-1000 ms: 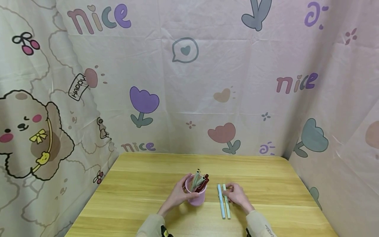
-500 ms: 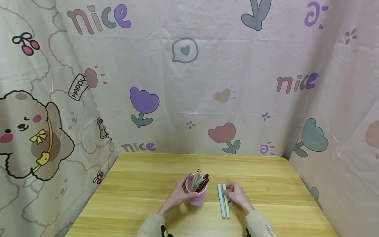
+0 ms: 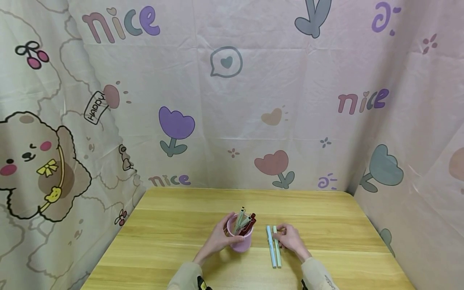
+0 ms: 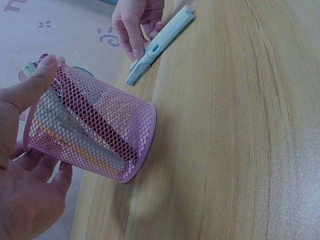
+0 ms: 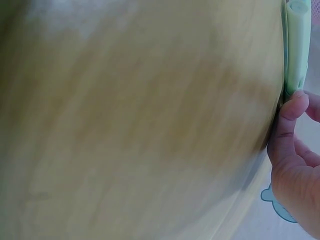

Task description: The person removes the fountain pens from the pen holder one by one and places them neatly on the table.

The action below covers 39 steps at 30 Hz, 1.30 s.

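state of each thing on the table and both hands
pink mesh pen holder: upright, pens inside
blue pen: lying flat, capped
green pen: lying flat beside it, capped
left hand: grips the holder
right hand: fingertips touch the green pen

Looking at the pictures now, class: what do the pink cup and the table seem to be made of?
Cup: probably painted metal mesh, shown by its open diamond lattice and solid rims. Table: wood or a wood-look laminate, with pale streaked grain and a slight sheen.
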Motion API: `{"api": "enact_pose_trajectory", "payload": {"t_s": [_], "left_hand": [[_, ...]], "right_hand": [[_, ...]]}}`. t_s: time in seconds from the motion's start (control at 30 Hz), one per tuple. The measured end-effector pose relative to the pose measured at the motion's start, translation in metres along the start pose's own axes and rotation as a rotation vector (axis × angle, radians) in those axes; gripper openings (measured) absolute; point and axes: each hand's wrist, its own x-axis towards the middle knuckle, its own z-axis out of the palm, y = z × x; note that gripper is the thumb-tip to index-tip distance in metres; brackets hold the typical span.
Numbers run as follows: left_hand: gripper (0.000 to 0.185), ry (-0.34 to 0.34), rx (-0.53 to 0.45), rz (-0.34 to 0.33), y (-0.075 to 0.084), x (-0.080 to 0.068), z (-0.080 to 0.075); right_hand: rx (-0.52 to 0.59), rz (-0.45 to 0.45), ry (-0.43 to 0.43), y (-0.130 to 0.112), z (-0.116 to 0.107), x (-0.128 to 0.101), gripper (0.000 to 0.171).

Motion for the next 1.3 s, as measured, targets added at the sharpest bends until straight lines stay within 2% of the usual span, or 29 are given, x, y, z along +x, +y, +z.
{"api": "enact_pose_trajectory", "payload": {"t_s": [1.3], "left_hand": [[0.101,-0.011,-0.034,-0.016,-0.0009,-0.0008,-0.0006]], "right_hand": [[0.006,-0.034,0.003,-0.0001,-0.0003,-0.0005,0.035]]}}
